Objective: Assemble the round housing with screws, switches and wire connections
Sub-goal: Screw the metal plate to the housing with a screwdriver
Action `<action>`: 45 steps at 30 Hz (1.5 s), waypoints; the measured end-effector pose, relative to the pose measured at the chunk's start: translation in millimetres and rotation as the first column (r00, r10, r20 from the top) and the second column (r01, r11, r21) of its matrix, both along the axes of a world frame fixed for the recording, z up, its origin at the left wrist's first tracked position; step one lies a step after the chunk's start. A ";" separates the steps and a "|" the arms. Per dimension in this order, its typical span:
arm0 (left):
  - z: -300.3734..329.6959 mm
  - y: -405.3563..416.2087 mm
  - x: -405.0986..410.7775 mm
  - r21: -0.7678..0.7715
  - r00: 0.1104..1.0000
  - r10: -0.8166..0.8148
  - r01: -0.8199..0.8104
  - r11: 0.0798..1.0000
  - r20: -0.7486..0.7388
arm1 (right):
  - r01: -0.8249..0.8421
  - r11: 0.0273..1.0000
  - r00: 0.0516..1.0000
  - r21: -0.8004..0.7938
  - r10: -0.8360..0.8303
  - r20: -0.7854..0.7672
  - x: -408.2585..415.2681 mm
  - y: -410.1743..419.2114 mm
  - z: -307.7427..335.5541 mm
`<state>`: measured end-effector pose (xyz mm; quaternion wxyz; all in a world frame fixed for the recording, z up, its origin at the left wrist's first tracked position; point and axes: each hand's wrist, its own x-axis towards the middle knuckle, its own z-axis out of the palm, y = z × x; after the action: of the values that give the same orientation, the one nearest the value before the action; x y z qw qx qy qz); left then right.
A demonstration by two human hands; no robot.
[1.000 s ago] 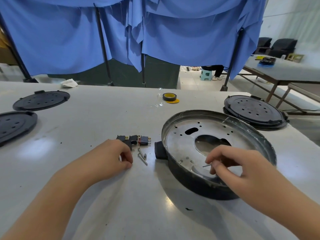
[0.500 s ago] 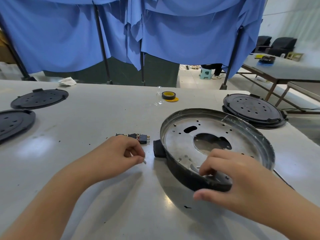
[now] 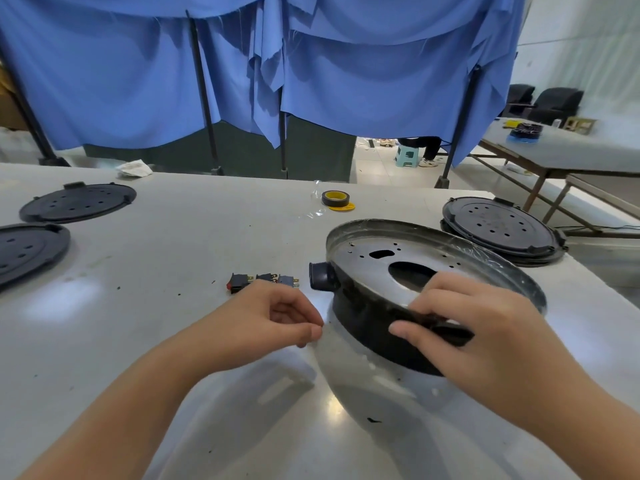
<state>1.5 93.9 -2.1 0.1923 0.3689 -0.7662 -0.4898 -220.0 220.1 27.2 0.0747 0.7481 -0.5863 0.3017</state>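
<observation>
Far left on the white table (image 3: 173,258) lay two black perforated covers (image 3: 78,202), one behind the other. Nearer centre, three small switches (image 3: 263,281) sat in a row, just beyond my left hand (image 3: 270,322). My left fingers were curled with thumb and forefinger pressed together at the tips; whether a screw was pinched between them I could not tell. A roll of tape (image 3: 335,199) stood farther back on the table. Right of centre, the round housing (image 3: 415,282) was tilted, its near edge raised off the table, open metal face upward, a black knob projecting from its left side. My right hand (image 3: 485,334) gripped the near rim, thumb on the black outer wall, fingers curled over onto the inner plate. Another black cover (image 3: 502,230) lay behind the housing, far right.
</observation>
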 end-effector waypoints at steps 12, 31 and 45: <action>0.3 27.7 -30.6 0.255 0.895 0.278 -0.195 0.947 -0.349 | 0.086 0.995 0.965 0.045 -0.095 0.244 -9.7 -32.9 47.6; 26.3 29.4 -75.1 0.387 0.727 0.399 -0.197 0.901 -0.558 | 0.097 0.995 0.931 -0.001 -0.090 0.354 -41.5 -46.3 71.4; 19.4 26.2 -76.9 0.702 0.625 0.507 0.094 0.706 -0.593 | 0.059 0.998 0.925 0.001 -0.055 0.375 -35.1 -45.5 70.6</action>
<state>-75.4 120.1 17.2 0.4035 0.2669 -0.3291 -0.8110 -255.1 174.6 97.8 -0.0263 0.6589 -0.6098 0.4396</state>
